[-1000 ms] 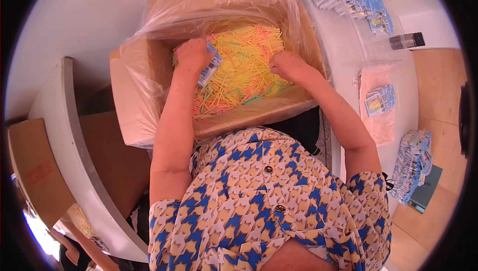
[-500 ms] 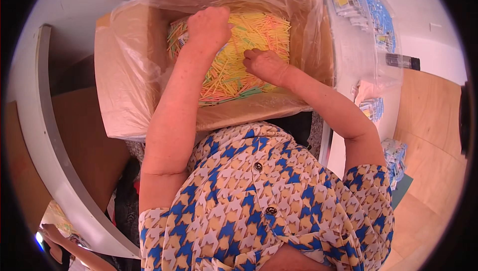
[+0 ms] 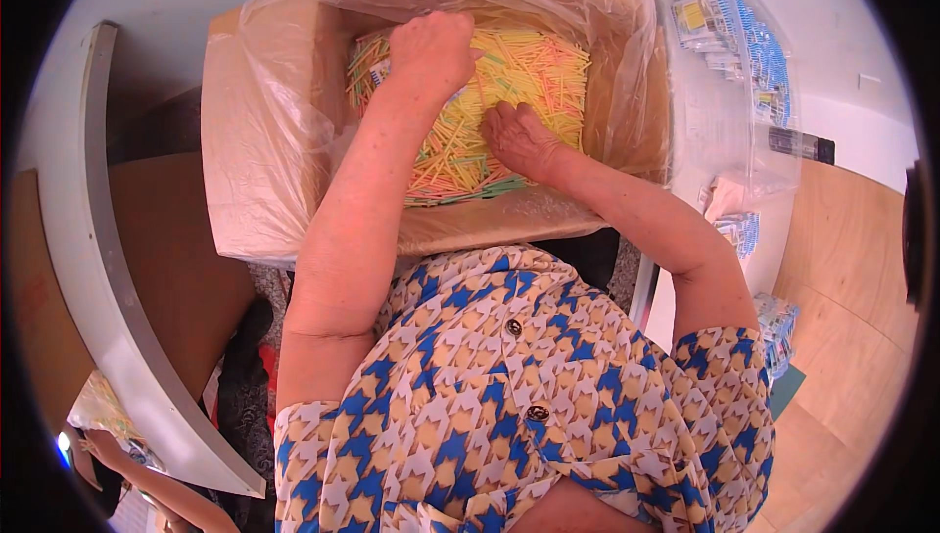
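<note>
Thin coloured plastic sticks (image 3: 534, 58), mostly yellow with pink and green ones, lie heaped in a cardboard box (image 3: 257, 132) lined with clear plastic film (image 3: 338, 156). My left hand (image 3: 433, 48) is closed in a fist above the far left part of the heap; whatever its fingers hold is hidden beneath it. A small white-and-blue packet (image 3: 380, 71) shows partly beside its wrist. Lower and to the right, my right hand (image 3: 524, 141) rests at the sticks with its fingers curled down and closed. What they hold, if anything, cannot be made out.
On the right, a clear plastic bag (image 3: 729, 122) stands by stacked blue-and-white packets (image 3: 754, 53). More packets (image 3: 774, 332) lie lower down, and a dark cylindrical object (image 3: 803, 144) sits near the bag. A white table edge (image 3: 108, 230) curves along the left. Another person's arm (image 3: 166, 489) shows at lower left.
The box and both arms appear shifted slightly to the right in the picture. My right hand has drawn its fingers down into the sticks; my left stays closed over the heap.
</note>
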Demonstrator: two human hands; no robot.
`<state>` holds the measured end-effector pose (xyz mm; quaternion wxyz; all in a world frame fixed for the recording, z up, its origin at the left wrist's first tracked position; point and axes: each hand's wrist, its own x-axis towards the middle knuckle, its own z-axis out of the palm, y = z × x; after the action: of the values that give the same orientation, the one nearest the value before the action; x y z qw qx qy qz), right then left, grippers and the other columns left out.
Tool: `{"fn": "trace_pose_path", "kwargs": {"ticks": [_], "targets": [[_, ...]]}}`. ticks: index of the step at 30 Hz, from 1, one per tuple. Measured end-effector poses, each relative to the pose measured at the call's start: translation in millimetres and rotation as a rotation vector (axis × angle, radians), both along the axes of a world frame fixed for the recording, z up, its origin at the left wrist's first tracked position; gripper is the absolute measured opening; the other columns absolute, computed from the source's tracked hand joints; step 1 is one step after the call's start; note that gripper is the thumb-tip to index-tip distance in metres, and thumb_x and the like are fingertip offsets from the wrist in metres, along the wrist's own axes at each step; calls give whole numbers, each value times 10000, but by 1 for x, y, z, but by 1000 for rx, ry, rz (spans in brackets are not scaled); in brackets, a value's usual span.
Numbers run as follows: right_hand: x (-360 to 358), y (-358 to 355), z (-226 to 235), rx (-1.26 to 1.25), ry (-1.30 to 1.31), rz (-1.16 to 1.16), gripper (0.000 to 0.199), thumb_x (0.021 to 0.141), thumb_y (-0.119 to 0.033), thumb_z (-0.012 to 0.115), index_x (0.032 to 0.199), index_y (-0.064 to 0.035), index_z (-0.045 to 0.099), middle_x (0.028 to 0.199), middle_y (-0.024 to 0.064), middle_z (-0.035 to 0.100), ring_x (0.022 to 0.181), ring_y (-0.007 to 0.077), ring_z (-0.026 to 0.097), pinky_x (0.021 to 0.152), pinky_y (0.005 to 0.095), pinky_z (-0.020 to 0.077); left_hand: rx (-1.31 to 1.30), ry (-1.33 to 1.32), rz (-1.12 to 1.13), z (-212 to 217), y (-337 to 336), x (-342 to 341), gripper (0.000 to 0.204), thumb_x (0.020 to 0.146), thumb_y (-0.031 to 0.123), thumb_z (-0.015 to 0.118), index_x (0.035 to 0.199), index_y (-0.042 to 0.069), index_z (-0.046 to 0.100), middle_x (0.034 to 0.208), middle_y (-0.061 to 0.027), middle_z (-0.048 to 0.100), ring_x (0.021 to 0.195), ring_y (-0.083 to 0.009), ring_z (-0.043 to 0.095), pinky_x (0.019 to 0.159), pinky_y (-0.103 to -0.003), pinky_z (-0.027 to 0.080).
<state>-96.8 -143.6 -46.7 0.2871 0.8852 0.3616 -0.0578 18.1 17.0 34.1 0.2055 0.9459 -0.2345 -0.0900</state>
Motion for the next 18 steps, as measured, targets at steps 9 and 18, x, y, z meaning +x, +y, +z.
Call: {"fn": "trace_pose_path", "kwargs": {"ticks": [9, 18], "targets": [[17, -19, 52, 103, 140, -209, 165, 833, -167, 504, 908, -88, 627, 848, 58, 589, 819, 223, 536, 731, 372, 389, -35, 19, -23, -14, 2, 5, 229, 813, 249, 631, 956, 72, 655, 894, -159, 662, 918, -338, 616, 781, -445, 485], [25, -35, 74, 1651, 1152, -1327, 200, 924, -237, 467, 884, -42, 481, 782, 47, 553, 684, 162, 616, 616, 321, 524, -436, 158, 3, -34, -6, 7, 321, 822, 305, 642, 992, 32, 653, 820, -122, 670, 743, -245, 636, 653, -359, 490]]}}
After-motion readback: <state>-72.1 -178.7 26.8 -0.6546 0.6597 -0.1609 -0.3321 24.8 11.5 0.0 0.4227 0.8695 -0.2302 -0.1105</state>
